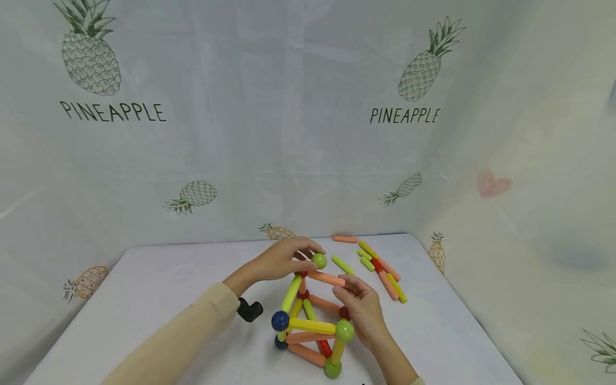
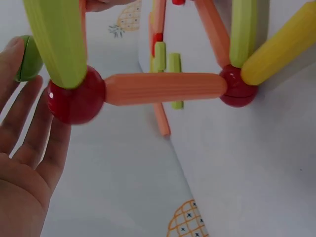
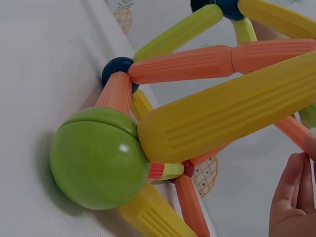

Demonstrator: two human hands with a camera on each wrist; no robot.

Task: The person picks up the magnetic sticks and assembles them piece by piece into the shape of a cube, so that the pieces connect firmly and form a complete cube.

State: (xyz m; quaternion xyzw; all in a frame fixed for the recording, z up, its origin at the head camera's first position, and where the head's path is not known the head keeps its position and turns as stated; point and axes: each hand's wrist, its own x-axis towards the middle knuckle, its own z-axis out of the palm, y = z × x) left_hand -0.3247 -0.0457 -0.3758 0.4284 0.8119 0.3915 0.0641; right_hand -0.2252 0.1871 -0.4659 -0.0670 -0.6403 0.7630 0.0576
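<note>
- Left hand (image 1: 281,259), mine: partly closed, thumb and fingers pinching a green ball (image 1: 319,261) above the upper back of the frame.
- Right hand (image 1: 362,307), mine: thumb and fingertips brought together on the near end of a coral rod (image 1: 326,278), to the right of the frame.
- Backdrop cloth (image 1: 308,133), pale, printed with pineapples and lettering; hangs behind my work.
- Table (image 1: 168,272), white-topped; stands before me under my forearms.
- Sleeve (image 1: 173,342), beige, on my left arm; reaches across the table's left side.
- Frame (image 1: 313,326) of rods and balls, in coral, lime, yellow, red and navy; stands on the table between my hands. Navy balls mark its left corner, green balls its near right corner, red balls its back.
- Loose rods (image 1: 387,285), yellow, lime, red and coral; lie in a cluster at the table's far right, two others a little apart from it.
- Coral rod, one, in my right hand; extends leftward to the frame's upper red ball (image 1: 300,274). Whether the two are joined I cannot tell.
- Black piece (image 1: 249,310), two-lobed; lies beside my left sleeve.
- Green ball, one, in my left hand; near that upper red ball.
</note>
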